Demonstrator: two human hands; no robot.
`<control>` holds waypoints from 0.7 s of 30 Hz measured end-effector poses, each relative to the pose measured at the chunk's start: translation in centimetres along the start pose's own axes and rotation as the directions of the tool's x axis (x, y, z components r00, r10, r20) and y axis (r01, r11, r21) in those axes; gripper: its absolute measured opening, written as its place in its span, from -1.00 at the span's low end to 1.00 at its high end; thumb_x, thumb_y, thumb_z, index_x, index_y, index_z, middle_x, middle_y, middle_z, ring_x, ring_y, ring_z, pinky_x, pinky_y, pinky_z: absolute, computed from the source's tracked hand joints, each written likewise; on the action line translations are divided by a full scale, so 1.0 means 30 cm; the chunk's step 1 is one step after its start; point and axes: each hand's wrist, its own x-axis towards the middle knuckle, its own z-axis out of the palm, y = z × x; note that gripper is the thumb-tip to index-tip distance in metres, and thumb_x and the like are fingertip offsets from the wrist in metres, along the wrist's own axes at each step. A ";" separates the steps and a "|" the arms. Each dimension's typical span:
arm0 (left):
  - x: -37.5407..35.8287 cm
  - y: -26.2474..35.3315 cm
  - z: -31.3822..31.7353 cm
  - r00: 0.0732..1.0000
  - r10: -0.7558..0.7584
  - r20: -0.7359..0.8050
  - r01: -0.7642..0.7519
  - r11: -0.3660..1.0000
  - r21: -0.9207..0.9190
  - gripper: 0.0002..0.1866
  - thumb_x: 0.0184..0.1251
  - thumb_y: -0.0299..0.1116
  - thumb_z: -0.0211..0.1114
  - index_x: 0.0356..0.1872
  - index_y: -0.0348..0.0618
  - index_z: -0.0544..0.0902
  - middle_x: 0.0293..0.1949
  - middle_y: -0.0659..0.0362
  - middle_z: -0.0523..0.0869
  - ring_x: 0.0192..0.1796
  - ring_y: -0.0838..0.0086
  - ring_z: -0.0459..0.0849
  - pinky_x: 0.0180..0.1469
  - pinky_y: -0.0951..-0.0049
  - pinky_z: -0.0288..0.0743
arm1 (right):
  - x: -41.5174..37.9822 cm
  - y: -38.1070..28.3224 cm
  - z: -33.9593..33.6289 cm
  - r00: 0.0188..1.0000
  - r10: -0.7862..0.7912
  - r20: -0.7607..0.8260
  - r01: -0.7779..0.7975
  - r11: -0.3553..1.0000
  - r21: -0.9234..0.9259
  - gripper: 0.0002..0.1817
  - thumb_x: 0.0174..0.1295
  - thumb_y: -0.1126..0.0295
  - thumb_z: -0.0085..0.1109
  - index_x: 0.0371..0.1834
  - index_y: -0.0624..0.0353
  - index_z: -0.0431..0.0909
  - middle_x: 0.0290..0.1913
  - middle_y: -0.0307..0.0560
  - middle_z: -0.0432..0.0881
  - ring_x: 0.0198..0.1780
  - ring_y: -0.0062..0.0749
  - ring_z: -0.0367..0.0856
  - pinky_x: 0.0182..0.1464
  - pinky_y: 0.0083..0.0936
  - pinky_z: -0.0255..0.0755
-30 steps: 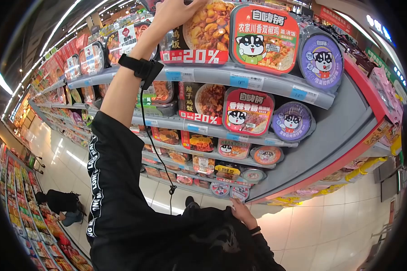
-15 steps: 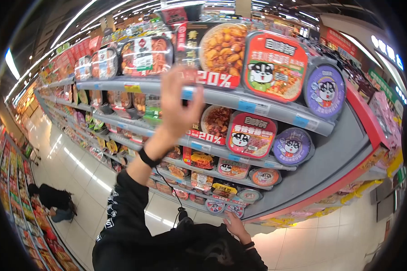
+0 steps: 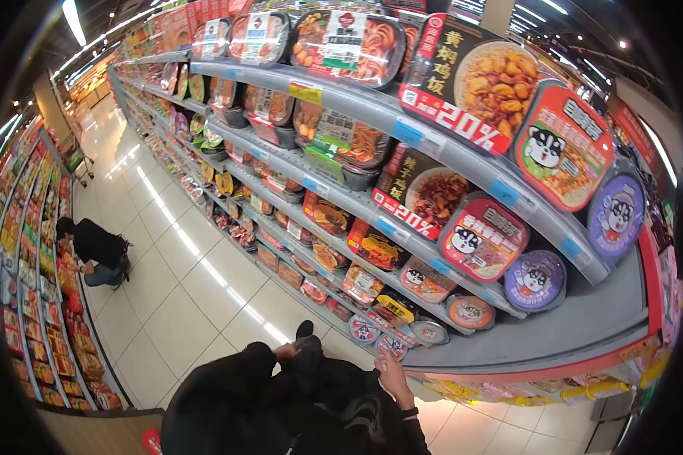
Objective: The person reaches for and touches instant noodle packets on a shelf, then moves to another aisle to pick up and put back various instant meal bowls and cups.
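Observation:
My right hand (image 3: 393, 378) is low at the shelf's end, fingers stretched upward at the edge of a round lidded tub (image 3: 391, 346) on the bottom shelf. Another round tub (image 3: 364, 329) stands just left of it. My left hand (image 3: 285, 352) is lowered by my dark-clothed legs, mostly hidden by the black sleeve, its fingers out of sight. Higher up are a red square pack with a cartoon dog (image 3: 484, 236), a purple round tub (image 3: 536, 280), a boxed chicken meal (image 3: 470, 76) and an orange-red pack (image 3: 565, 144).
The grey shelf unit (image 3: 554, 235) holds several tiers of packaged meals and ends at a red-edged side (image 3: 649, 280). A tiled aisle (image 3: 182, 296) runs along it. A person in black (image 3: 99, 250) crouches by the opposite shelves (image 3: 38, 303). Yellow-and-pink bags (image 3: 501, 388) hang beyond the end.
My left hand has dropped from in front of the upper shelf to beside my legs. The view has turned left, showing more aisle. My right hand stays low by the bottom tubs.

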 end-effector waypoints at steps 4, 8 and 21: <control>-0.160 -0.123 0.121 0.876 -0.471 -0.102 0.457 0.879 -0.138 -0.36 0.33 0.21 0.10 -0.01 -0.22 0.74 0.04 -0.16 0.73 0.18 -0.02 0.66 0.24 0.06 0.48 | -0.010 0.055 0.067 0.998 0.038 0.053 -0.041 0.998 0.056 -0.52 0.39 0.29 0.19 0.34 0.11 0.39 0.17 0.02 0.61 0.08 -0.12 0.65 0.13 -0.26 0.48; -0.215 -0.182 0.213 0.805 -0.574 -0.152 0.527 0.808 -0.262 -0.37 0.33 0.21 0.12 0.00 -0.19 0.73 0.03 -0.15 0.73 0.16 -0.02 0.66 0.21 0.05 0.50 | 0.017 0.034 0.091 0.993 0.013 0.116 -0.019 0.998 0.052 -0.55 0.39 0.34 0.19 0.31 0.14 0.39 0.14 0.03 0.61 0.06 -0.08 0.66 0.09 -0.24 0.50; -0.138 -0.180 -0.287 0.983 -0.178 0.053 0.185 0.960 -0.210 -0.54 0.30 0.05 0.19 -0.24 -0.17 0.76 -0.31 0.01 0.81 -0.22 0.13 0.78 -0.08 0.12 0.64 | 0.180 -0.189 0.163 0.978 -0.130 0.160 0.139 0.989 -0.043 -0.57 0.35 0.40 0.20 0.27 0.20 0.42 0.09 0.06 0.64 0.06 -0.07 0.63 0.11 -0.26 0.49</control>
